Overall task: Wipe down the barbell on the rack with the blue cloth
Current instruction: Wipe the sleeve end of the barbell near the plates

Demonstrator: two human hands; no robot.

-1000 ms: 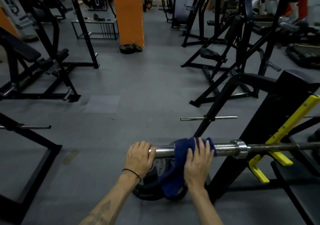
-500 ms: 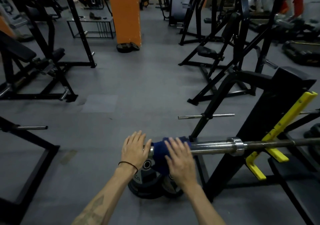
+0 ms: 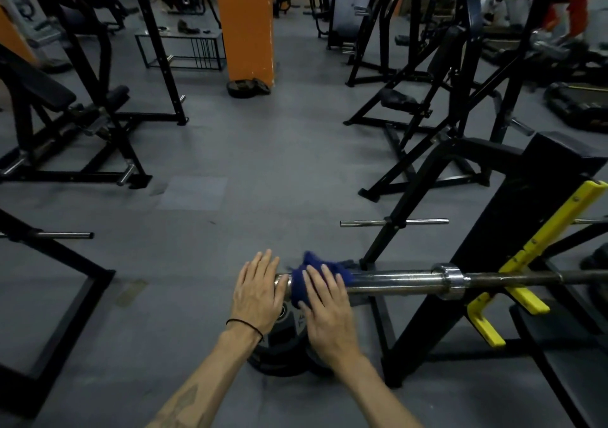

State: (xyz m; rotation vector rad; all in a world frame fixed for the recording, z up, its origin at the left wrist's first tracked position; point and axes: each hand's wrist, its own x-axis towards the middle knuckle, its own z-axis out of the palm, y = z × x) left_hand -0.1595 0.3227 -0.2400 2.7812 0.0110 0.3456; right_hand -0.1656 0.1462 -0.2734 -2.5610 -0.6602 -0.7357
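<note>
You're standing on grey rubber gym floor [image 3: 263, 171] with black machine frames all round and an orange pillar [image 3: 245, 23] well beyond the barbell [image 3: 394, 281]. The bar runs sideways in front of you, its shaft sitting in the yellow hooks [image 3: 523, 292] of the black rack [image 3: 493, 246].

Compared with a second ago, the blue cloth [image 3: 307, 278] has slid from nearer the collar [image 3: 449, 279] out to the very end of the sleeve. It's bunched up there now rather than hanging down. Your right hand [image 3: 329, 309] went along with it.

Right-hand grip: fingers straight and spread, pressing flat on the cloth over the bar. Left hand [image 3: 258, 291]: also flat, fingers straight and laid across the bar's tip, just beside the cloth, no longer curled round it.

The sleeve is smooth shiny chrome, the shaft past the collar darker and duller. The cloth looks soft and crumpled. Round black weight plates [image 3: 279, 348] lie on the floor right under the bar's end.
</note>
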